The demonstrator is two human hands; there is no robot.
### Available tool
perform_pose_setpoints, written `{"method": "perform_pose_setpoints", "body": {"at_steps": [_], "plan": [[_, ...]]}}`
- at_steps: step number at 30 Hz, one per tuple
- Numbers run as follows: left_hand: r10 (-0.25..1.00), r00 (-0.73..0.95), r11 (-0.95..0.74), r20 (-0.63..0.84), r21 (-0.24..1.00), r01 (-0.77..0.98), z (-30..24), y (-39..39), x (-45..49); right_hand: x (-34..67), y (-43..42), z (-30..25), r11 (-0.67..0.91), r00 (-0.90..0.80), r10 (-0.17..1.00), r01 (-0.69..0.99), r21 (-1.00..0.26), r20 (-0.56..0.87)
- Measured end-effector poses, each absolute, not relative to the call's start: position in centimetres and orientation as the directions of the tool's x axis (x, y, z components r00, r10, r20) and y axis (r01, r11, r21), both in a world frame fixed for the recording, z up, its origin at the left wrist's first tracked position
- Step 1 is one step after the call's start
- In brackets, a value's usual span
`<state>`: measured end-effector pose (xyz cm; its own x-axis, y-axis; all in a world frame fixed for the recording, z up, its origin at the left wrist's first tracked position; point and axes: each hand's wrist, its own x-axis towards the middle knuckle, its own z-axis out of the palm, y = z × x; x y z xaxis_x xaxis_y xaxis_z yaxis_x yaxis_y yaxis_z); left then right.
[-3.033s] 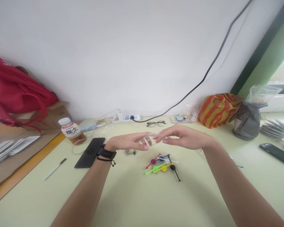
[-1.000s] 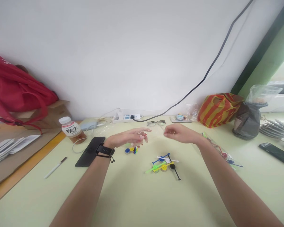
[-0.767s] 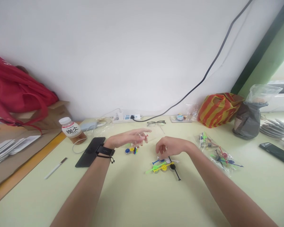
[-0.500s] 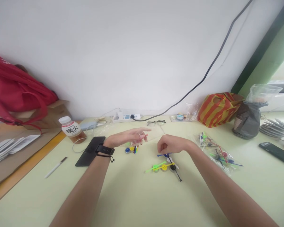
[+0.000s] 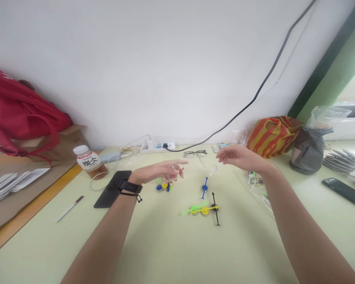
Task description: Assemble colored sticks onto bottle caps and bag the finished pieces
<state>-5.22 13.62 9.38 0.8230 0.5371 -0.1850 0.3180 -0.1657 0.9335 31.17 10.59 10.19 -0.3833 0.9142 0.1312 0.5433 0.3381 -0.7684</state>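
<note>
My left hand (image 5: 162, 172), with a black watch on its wrist, hovers palm-down over the table and pinches a small red plastic piece (image 5: 180, 170) at its fingertips. Small blue and yellow pieces (image 5: 163, 186) lie just under it. My right hand (image 5: 236, 157) is raised at the right with its fingers loosely stretched to the left and nothing in them. A white stick piece (image 5: 213, 170) is just below those fingertips. A blue stick piece (image 5: 205, 187) lies apart on the table. Green, yellow and black stick pieces (image 5: 201, 209) lie together nearer me.
A clear bag of coloured pieces (image 5: 255, 179) lies partly behind my right arm. Also here: a black phone (image 5: 112, 189), a drink bottle (image 5: 88, 162), a pen (image 5: 68, 210), a power strip (image 5: 158, 147), glasses (image 5: 195, 154), a striped bag (image 5: 272, 136), a second phone (image 5: 343, 189).
My right hand came down to the coloured pile, lifted off and moved up to the right. The blue and white pieces now lie apart from the pile. The left hand barely moved.
</note>
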Motion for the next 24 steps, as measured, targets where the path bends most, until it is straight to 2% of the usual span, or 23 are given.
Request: {"method": "perform_pose_setpoints", "body": {"at_steps": [4,7,11,13,20,24], "plan": [[0.529,0.828,-0.155,-0.188,0.938,0.312,9.1,13.7,-5.1,31.7,10.1,11.0,0.38,-0.134,0.925,0.385,-0.841,0.356],[0.523,0.831,-0.156,-0.188,0.938,0.31,8.9,13.7,-4.9,30.9,9.5,11.4,0.369,-0.053,0.926,0.321,-0.872,0.373],[0.52,0.836,-0.169,-0.174,0.939,0.301,9.0,13.6,-4.4,28.9,9.1,11.7,0.262,-0.107,0.965,0.379,-0.888,0.239],[0.521,0.838,-0.18,-0.162,0.939,0.293,9.1,13.5,-4.2,27.6,9.0,11.6,0.258,-0.139,0.965,0.393,-0.882,0.221],[0.501,0.851,-0.16,-0.159,0.949,0.271,8.7,13.5,-3.6,24.1,9.4,10.6,0.387,-0.198,0.921,0.392,-0.835,0.334],[0.504,0.849,-0.133,-0.16,0.957,0.259,8.4,13.4,-3.3,23.3,9.5,10.2,0.374,-0.15,0.927,0.381,-0.846,0.343]]}}
